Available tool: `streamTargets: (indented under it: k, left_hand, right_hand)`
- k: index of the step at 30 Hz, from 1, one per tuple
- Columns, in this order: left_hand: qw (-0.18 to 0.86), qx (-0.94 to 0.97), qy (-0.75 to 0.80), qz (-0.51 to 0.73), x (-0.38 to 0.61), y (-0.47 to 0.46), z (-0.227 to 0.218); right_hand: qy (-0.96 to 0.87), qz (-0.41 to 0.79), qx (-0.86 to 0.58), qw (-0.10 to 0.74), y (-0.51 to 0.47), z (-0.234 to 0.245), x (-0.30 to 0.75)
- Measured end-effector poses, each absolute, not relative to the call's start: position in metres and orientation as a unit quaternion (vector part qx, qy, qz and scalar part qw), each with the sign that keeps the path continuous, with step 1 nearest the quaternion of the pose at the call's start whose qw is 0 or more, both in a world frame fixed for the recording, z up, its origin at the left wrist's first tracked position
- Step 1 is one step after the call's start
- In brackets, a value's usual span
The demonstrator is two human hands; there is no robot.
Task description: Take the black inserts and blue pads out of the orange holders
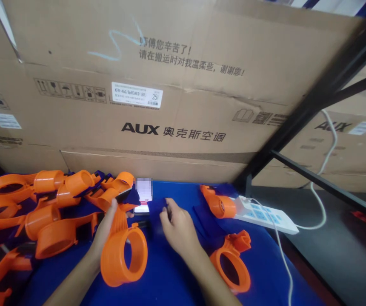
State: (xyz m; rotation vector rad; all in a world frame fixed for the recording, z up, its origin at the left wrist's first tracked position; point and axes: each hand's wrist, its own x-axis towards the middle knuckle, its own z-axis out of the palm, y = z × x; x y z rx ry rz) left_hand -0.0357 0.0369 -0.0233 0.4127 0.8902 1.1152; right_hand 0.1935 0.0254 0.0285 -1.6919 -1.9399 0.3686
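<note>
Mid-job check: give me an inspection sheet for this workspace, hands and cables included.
Surface: blue tabletop.
Job's things: orange ring part, dark blue material.
Clutter: orange parts heaped at left, two others at right; phone, screen lit.
Hands: left hand holds the ring part; right hand closed on the blue material.
Cables: white power strip at right; thin white cable crosses the tabletop's right side.
Surroundings: AUX carton behind, black metal frame.

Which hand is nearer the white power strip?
The right hand. It is left of the white power strip, not touching it; the left hand, holding an orange ring part, is farther left.
</note>
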Motion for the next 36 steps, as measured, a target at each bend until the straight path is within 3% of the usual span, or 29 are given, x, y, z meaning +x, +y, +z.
streamTargets:
  k: [5,8,23,36]
  left_hand:
    - [0.705,0.219,0.433,0.516,-0.024,0.037,-0.020]
    - [0.714,0.218,0.435,0.503,-0.019,0.033,-0.019]
    - [0.676,0.211,0.457,0.538,-0.008,0.019,-0.005]
    - [0.706,0.188,0.412,0.545,-0.005,0.020,-0.004]
  right_hand:
    - [-0.666,0.022,-0.743,0.051,0.033,0.043,0.223]
    - [-0.666,0.018,-0.745,-0.007,0.031,0.043,0.232]
    - [-0.715,0.085,-0.694,-0.029,0.019,0.028,0.237]
    - [-0.721,0.073,-0.685,0.073,0.034,0.008,0.238]
